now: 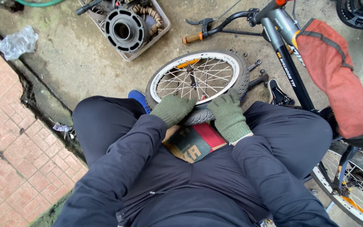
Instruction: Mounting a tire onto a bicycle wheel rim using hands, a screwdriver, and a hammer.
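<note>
A small bicycle wheel with a white rim, thin spokes and a grey tyre lies flat on the concrete between my knees. Both my hands wear green knitted gloves. My left hand presses down on the tyre's near edge at the left. My right hand grips the same near edge a little to the right, fingers over the tyre. Under my wrists lies a flat cardboard box, green and red. I sit low in dark clothes, a blue shoe showing beside the wheel.
A grey bicycle frame with an orange-tipped handlebar stands at right, a red cloth draped over it, its wheel at lower right. A tray of parts sits behind. Loose bolts and a hammer lie by the wheel. Brick paving is on the left.
</note>
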